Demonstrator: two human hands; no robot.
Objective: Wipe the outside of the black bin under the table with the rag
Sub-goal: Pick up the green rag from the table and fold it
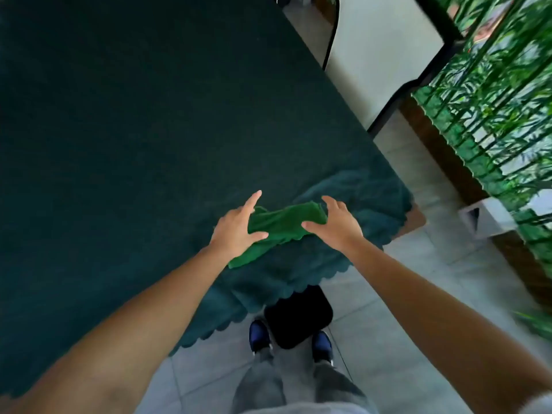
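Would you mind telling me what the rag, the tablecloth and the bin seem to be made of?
The rag looks like soft green woven or terry cloth: it bunches and folds between the hands. The tablecloth looks like matte dark green fabric, with a scalloped hem that drapes over the corner. The black bin is probably smooth plastic, judging by its rounded corners, though it is too dark to be sure.

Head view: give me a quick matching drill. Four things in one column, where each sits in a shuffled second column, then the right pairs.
Things:
1. rag
2. black bin
3. left hand
4. right hand

Places:
A. on the floor, partly under the tablecloth edge, between the shoes
B. on the table corner, between both hands
C. at the rag's right end, fingers spread
D. at the rag's left end, thumb over the cloth

Pairs: 1-B, 2-A, 3-D, 4-C
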